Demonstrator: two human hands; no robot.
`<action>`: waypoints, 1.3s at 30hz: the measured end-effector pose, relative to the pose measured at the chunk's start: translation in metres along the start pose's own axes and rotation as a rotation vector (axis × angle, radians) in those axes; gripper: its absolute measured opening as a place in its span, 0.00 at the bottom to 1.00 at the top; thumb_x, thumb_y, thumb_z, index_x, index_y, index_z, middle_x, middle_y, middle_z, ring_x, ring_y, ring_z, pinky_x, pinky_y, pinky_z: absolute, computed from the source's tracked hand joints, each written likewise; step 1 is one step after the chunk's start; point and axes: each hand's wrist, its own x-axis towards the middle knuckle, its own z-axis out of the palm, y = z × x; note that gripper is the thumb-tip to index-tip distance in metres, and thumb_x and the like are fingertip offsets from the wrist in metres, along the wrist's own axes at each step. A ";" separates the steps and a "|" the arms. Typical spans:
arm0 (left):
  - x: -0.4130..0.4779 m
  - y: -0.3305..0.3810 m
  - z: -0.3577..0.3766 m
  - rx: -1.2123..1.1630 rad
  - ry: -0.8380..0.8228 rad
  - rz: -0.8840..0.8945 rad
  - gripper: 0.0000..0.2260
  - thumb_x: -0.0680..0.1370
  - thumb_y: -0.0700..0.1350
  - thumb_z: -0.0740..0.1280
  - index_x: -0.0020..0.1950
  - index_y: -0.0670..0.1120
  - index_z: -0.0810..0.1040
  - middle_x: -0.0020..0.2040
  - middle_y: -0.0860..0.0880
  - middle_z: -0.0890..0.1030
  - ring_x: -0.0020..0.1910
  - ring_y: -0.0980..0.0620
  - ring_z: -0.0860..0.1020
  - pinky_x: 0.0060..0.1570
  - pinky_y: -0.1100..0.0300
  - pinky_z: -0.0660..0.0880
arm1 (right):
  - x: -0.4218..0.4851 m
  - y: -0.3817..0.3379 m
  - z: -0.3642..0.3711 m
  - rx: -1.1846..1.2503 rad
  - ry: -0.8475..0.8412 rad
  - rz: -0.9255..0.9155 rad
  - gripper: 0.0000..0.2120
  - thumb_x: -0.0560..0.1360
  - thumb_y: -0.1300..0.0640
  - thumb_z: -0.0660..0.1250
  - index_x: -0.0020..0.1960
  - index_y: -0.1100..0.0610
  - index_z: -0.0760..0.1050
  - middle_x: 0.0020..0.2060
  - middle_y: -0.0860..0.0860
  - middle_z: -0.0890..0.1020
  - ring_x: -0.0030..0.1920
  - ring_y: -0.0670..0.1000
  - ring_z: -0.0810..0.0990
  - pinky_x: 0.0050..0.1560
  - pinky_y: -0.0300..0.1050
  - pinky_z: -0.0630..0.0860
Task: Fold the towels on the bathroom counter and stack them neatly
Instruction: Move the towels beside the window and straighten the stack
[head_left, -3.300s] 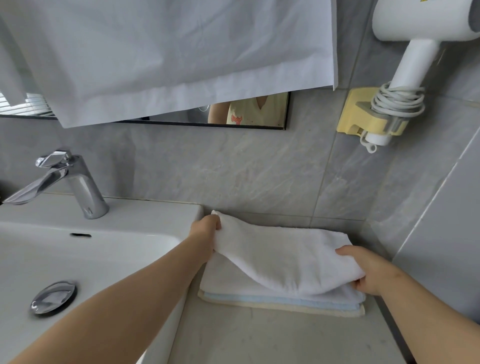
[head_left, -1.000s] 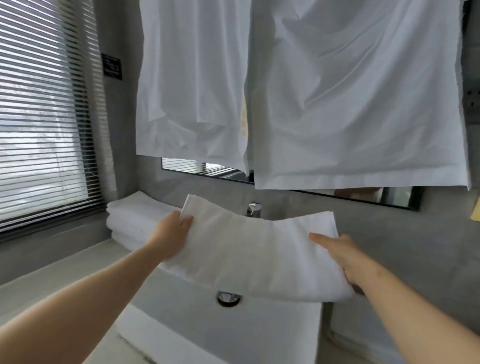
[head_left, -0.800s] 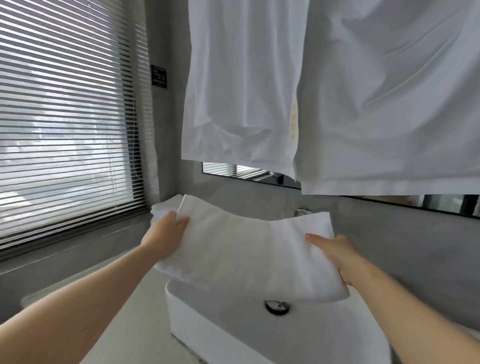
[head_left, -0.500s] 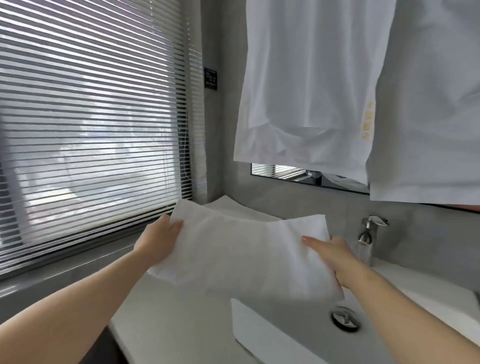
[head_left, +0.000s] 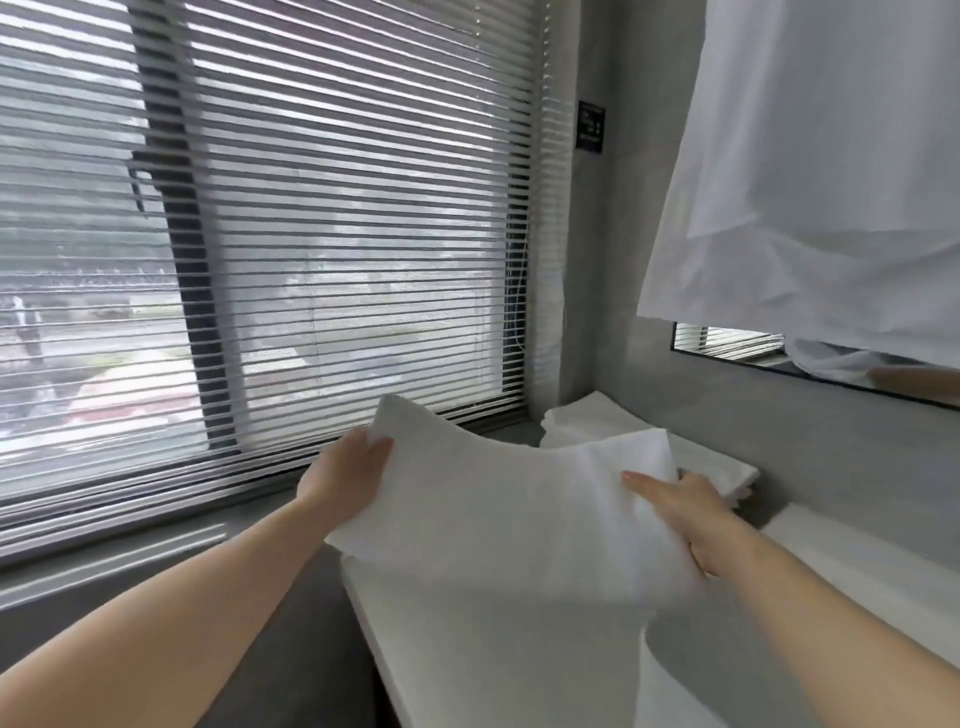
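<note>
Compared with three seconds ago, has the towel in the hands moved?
Yes. The towel travelled leftward past the sink, from its right side to the stack by the window.

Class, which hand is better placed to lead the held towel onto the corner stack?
Probably right. The right hand grips the towel beside the stack; the left hand holds the edge nearer the window blinds.

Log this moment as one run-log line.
towel: folded, held up | left hand: grips left edge | right hand: grips right edge | stack: in corner by window, towel not yet on it
</note>
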 end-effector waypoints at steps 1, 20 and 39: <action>0.007 -0.005 -0.002 0.005 0.006 -0.009 0.16 0.81 0.53 0.54 0.57 0.43 0.71 0.54 0.42 0.78 0.54 0.42 0.76 0.49 0.53 0.70 | 0.008 -0.002 0.010 -0.008 -0.016 -0.004 0.17 0.72 0.54 0.72 0.56 0.63 0.74 0.42 0.56 0.81 0.40 0.56 0.80 0.34 0.44 0.74; 0.149 -0.003 0.082 -0.069 -0.066 0.007 0.11 0.81 0.51 0.57 0.49 0.44 0.70 0.45 0.44 0.76 0.48 0.42 0.75 0.43 0.54 0.69 | 0.165 0.009 0.061 -0.009 -0.023 0.125 0.16 0.72 0.55 0.72 0.53 0.65 0.76 0.45 0.58 0.82 0.42 0.58 0.81 0.37 0.45 0.75; 0.255 0.088 0.165 -0.478 -0.435 -0.017 0.10 0.75 0.49 0.69 0.51 0.45 0.77 0.44 0.46 0.78 0.39 0.48 0.75 0.40 0.60 0.70 | 0.202 0.010 -0.009 0.022 0.362 0.178 0.18 0.76 0.56 0.66 0.62 0.66 0.71 0.54 0.62 0.79 0.50 0.60 0.79 0.49 0.52 0.77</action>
